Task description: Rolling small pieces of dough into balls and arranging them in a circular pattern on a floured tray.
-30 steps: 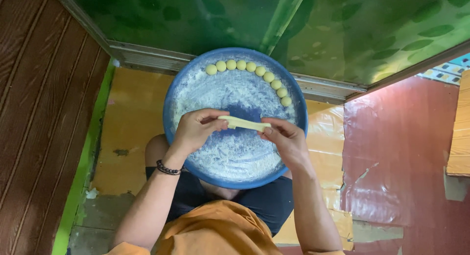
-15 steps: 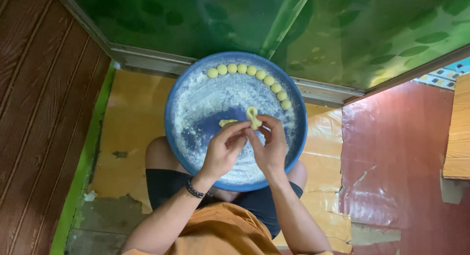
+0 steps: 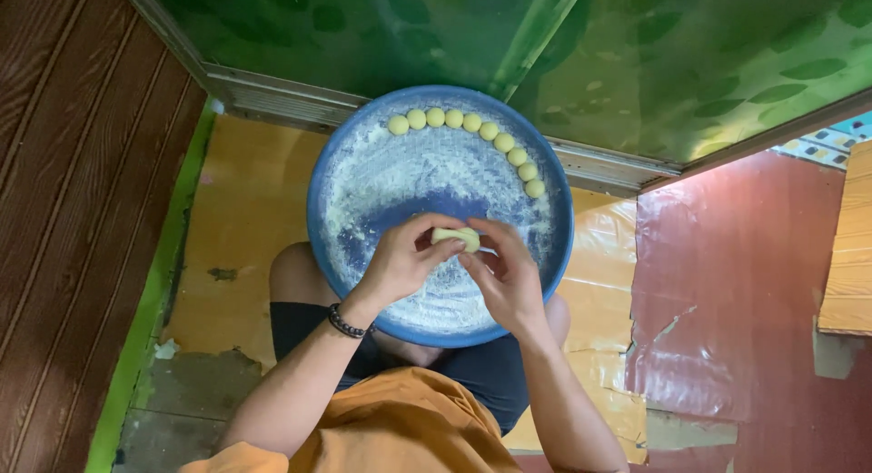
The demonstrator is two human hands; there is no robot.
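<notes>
Resting on the seated person's lap, a round blue tray (image 3: 320,196) with a low raised rim carries a thin, uneven coat of white flour (image 3: 409,178); bare blue shows through in streaks near the middle. Nine small dough balls (image 3: 495,130), pale yellow, smooth and nearly alike in size, sit in a curved row along the far and right inner rim, each touching or just beside the next.

Above the tray's centre, both hands meet. The left hand (image 3: 400,259), with a dark beaded bracelet (image 3: 347,323) at the wrist, and the right hand (image 3: 509,278) each close thumb and fingertips in a grip on one dough piece (image 3: 456,238). This piece is pale yellow, soft-looking, short and rounded, longer than the finished balls. It is held just above the floured tray, well apart from the row.

Around the tray lie a worn yellow floor (image 3: 241,209), red sheeting (image 3: 736,300) at right, brown wood boards (image 3: 73,164) at left and a green patterned panel (image 3: 636,55) beyond.
</notes>
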